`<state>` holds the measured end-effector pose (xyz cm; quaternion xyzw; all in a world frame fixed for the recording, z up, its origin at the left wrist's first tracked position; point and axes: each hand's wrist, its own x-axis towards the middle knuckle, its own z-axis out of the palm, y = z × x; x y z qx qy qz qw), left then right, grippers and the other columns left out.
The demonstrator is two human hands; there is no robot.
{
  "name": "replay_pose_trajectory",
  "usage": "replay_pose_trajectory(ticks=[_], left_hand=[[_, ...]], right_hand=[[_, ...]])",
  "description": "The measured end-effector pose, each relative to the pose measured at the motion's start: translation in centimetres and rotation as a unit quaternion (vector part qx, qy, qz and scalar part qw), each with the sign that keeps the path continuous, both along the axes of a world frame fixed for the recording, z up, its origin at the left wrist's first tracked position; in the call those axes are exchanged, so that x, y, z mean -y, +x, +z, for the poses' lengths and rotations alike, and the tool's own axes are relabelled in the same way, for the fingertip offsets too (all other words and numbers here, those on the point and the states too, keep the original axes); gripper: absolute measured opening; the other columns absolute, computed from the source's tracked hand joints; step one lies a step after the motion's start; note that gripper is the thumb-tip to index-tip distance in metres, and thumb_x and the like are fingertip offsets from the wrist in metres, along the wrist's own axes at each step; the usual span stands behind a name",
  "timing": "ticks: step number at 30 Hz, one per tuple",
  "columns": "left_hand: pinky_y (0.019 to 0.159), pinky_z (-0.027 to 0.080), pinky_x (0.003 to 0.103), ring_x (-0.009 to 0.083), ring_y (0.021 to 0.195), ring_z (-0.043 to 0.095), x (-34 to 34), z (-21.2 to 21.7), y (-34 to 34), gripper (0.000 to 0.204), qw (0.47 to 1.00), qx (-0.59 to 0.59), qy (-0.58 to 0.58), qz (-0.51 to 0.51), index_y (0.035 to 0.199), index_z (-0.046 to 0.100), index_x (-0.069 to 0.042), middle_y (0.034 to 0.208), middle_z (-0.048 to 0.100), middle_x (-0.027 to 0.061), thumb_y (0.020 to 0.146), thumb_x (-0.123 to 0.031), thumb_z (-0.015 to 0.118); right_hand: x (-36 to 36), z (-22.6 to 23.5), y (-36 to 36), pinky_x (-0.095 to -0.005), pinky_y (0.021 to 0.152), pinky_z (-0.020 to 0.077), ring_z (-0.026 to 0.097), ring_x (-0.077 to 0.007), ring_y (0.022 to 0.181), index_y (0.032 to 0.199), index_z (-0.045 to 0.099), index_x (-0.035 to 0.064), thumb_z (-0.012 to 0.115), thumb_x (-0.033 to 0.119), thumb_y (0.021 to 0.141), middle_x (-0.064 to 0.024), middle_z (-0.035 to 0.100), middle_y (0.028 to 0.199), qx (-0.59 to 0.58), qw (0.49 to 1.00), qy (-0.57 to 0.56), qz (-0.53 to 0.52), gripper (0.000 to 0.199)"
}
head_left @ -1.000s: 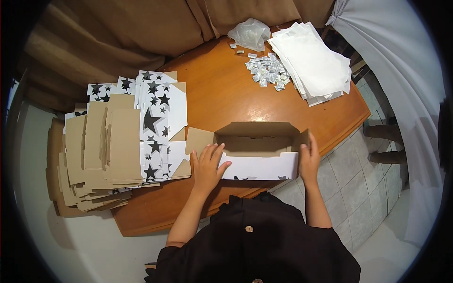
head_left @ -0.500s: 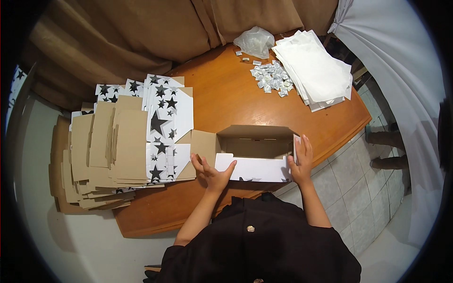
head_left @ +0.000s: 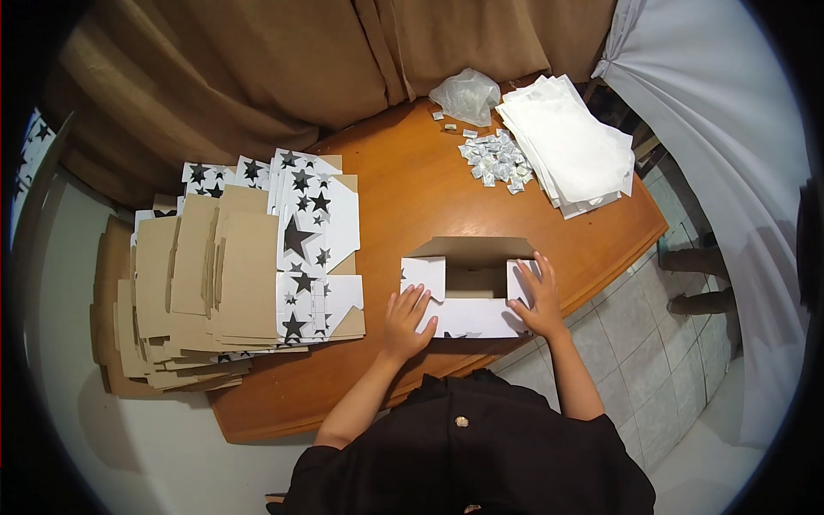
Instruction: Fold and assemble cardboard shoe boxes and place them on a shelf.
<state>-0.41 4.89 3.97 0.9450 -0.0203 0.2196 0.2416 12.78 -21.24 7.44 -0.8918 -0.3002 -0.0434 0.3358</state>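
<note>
A cardboard box (head_left: 476,318), white outside with black stars and brown inside, stands on the table in front of me. Its far flap (head_left: 472,247) sticks up, while the left side flap (head_left: 422,273) and right side flap (head_left: 520,276) are folded inward over the opening. My left hand (head_left: 408,323) rests its outstretched fingers on the left flap, thumb along the front panel. On the other side, my right hand (head_left: 538,296) lies with spread fingers against the right flap and corner. Neither hand grasps anything.
Flattened star-print cardboard boxes (head_left: 245,275) are piled at the left of the wooden table (head_left: 395,189). Toward the back right lie white sheets (head_left: 566,146), small silvery packets (head_left: 496,160) and a clear plastic bag (head_left: 466,96). Brown curtains (head_left: 232,77) hang behind.
The left side flap, which stuck out leftward, is now folded in, with my left hand moved onto it. The right flap has tipped inward under my right hand.
</note>
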Motion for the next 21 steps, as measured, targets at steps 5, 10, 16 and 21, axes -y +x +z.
replay_pose_trajectory(ticks=[5, 10, 16, 21], left_hand=[[0.101, 0.020, 0.061, 0.0278, 0.128, 0.038, -0.7, 2.5, -0.2, 0.058, 0.990, -0.115, 0.074, -0.039, 0.130, 0.046, -0.005, 0.137, 0.044, 0.0121, 0.082, -0.038, 0.055], [0.101, 0.014, 0.066, 0.0252, 0.127, 0.039, -1.2, 2.8, 0.3, 0.057, 0.977, -0.133, 0.157, -0.054, 0.129, 0.047, -0.006, 0.135, 0.045, 0.0110, 0.085, -0.042, 0.048], [0.101, 0.012, 0.065, 0.0255, 0.126, 0.040, -1.8, 4.1, 0.5, 0.054, 0.986, -0.149, 0.021, -0.064, 0.130, 0.044, -0.004, 0.133, 0.045, 0.0125, 0.088, -0.038, 0.045], [0.106, 0.027, 0.041, 0.0361, 0.127, 0.036, -2.1, 3.0, 1.4, 0.049, 0.981, 0.011, -0.181, 0.075, 0.133, 0.038, 0.000, 0.135, 0.041, 0.0215, 0.090, -0.020, 0.049]], right_hand=[[0.5, -1.1, 0.0, -0.0469, 0.106, 0.0213, 0.027, -0.0394, 0.129, 0.135, 0.037, 0.0075, 0.061, 0.033, 0.078, -0.0227, 0.028, 0.140, -0.031, 0.995, 0.088, -0.041, 0.067], [0.6, -2.4, 0.8, -0.0424, 0.107, 0.0221, 0.027, -0.0358, 0.129, 0.136, 0.032, 0.0006, 0.057, 0.027, 0.083, -0.0228, 0.026, 0.138, -0.040, 0.981, 0.164, -0.101, 0.064], [0.3, -3.8, 0.8, -0.0403, 0.107, 0.0214, 0.027, -0.0317, 0.130, 0.139, 0.024, 0.0013, 0.053, 0.026, 0.085, -0.0210, 0.026, 0.138, -0.129, 0.943, 0.279, -0.128, 0.066], [0.2, -3.7, 0.9, -0.0375, 0.105, 0.0280, 0.034, -0.0318, 0.126, 0.142, 0.018, 0.0037, 0.064, 0.014, 0.077, -0.0226, 0.031, 0.136, -0.226, 0.932, 0.266, -0.101, 0.080]])
